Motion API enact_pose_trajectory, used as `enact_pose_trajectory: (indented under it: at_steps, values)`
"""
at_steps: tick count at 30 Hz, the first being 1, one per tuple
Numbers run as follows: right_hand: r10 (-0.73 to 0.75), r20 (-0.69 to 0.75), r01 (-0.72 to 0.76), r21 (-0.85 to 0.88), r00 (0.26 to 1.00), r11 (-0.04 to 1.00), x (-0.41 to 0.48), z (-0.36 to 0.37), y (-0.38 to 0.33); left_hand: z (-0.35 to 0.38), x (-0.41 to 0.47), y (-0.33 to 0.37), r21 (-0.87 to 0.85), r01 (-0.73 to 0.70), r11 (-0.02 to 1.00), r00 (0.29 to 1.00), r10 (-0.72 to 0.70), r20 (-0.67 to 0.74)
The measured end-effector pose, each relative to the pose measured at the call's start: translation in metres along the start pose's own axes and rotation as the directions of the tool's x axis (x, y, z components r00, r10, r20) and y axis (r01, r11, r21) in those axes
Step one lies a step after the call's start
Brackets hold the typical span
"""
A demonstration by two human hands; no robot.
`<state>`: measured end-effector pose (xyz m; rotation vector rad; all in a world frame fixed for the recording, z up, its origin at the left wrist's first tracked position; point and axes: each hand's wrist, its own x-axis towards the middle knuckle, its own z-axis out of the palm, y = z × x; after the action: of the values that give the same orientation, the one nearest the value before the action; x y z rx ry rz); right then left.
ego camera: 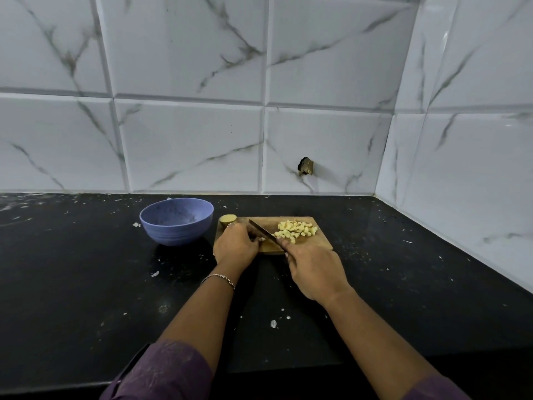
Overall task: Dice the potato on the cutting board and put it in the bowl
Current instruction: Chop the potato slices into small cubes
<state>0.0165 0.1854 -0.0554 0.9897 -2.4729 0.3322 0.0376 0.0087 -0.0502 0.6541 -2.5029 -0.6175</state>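
The right hand point(314, 272) is gripping the knife point(262, 232) by its handle, the blade lying slantwise over the board point(317, 241). The left hand point(235, 246) is resting on the board's left side, fingers curled; I cannot tell whether it is holding anything. Dice point(297, 228) are sitting heaped on the board's far right part, and a potato half point(227, 219) is lying at its far left corner. The bowl point(176, 229) is standing just left of the board.

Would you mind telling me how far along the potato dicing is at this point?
Done: a pile of potato cubes lies on the cutting board. In hand: the right hand holds the knife over the board beside the left hand. Left: one uncut potato piece at the board's far corner, and the bowl looks empty.
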Motion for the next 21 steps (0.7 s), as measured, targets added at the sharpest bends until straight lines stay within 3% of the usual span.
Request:
enact_pose_trajectory:
  at_steps: [9, 21]
  values:
    - [0.024, 0.012, -0.025, 0.111, 1.000, 0.993, -0.005, -0.006, 0.003, -0.008, 0.007, -0.011, -0.207, 0.096, 0.974, 0.995, -0.097, 0.007]
    - [0.037, 0.040, -0.043, 0.155, 0.999, 0.987, -0.004, -0.006, 0.013, -0.007, 0.008, -0.009, -0.203, 0.102, 0.974, 0.993, -0.111, -0.033]
